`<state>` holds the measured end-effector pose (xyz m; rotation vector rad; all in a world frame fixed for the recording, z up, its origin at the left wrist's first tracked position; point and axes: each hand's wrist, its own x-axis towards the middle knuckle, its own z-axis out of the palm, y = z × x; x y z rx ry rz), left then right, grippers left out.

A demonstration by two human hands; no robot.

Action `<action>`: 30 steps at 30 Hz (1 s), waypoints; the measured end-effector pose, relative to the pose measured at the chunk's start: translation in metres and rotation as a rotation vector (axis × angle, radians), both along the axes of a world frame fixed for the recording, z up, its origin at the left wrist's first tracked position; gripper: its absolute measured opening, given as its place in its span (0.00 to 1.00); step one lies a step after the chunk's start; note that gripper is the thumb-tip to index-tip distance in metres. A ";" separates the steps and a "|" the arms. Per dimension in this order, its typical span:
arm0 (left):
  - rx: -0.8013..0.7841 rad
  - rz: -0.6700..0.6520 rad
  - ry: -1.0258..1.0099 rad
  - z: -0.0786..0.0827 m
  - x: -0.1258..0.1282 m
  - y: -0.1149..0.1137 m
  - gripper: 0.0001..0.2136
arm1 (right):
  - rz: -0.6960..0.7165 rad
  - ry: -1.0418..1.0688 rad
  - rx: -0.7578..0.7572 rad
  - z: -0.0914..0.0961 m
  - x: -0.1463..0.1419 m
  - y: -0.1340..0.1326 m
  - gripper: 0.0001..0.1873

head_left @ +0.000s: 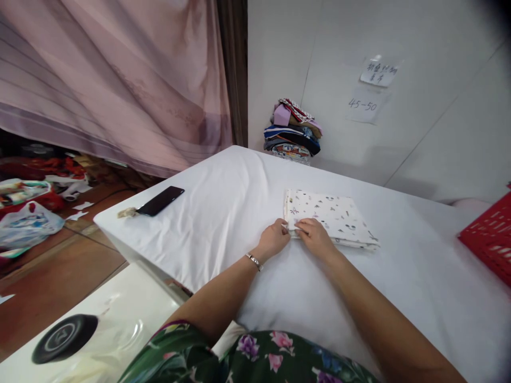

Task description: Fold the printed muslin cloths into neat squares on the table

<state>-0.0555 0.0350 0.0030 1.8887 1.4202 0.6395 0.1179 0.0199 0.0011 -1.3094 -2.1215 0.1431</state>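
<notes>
A folded white cloth point(335, 215) with a small scattered print lies flat on the white-covered table point(223, 213). At its near left corner, my left hand point(274, 238) has its fingers closed on the cloth's edge; a bracelet circles that wrist. Just to the right, my right hand point(315, 236) pinches the same near edge, thumb and fingertips together. The two hands are close but apart. Part of the corner is hidden behind my fingers.
A black phone point(162, 201) with a tassel lies on the table's left side. Folded fabrics point(293, 130) are stacked at the back by the wall. A red plastic basket point(489, 234) stands at the right edge. A black round object point(65, 339) sits on a white surface lower left.
</notes>
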 end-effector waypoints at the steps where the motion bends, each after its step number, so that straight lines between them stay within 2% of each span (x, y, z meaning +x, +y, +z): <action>1: 0.006 -0.002 -0.011 0.000 0.000 0.000 0.17 | -0.008 0.039 0.011 -0.002 0.000 0.000 0.09; 5: -0.014 0.000 -0.053 -0.004 -0.001 0.003 0.17 | 0.001 0.146 0.094 -0.010 0.001 -0.003 0.10; 8: -0.025 -0.001 -0.062 -0.005 -0.001 0.007 0.16 | 0.049 0.102 0.120 -0.013 0.004 -0.005 0.11; 14: -0.033 -0.004 -0.102 -0.008 -0.001 0.009 0.14 | 0.051 0.011 0.061 -0.012 0.006 -0.006 0.13; 18: -0.049 0.003 -0.164 -0.008 0.000 0.009 0.15 | -0.010 0.083 0.027 -0.013 0.004 -0.005 0.12; 25: -0.163 -0.036 -0.272 -0.012 0.002 0.008 0.25 | -0.013 0.181 0.002 -0.014 0.004 -0.004 0.11; 30: -0.196 -0.008 -0.354 -0.021 0.003 0.011 0.23 | -0.028 0.157 -0.001 -0.013 0.001 -0.003 0.11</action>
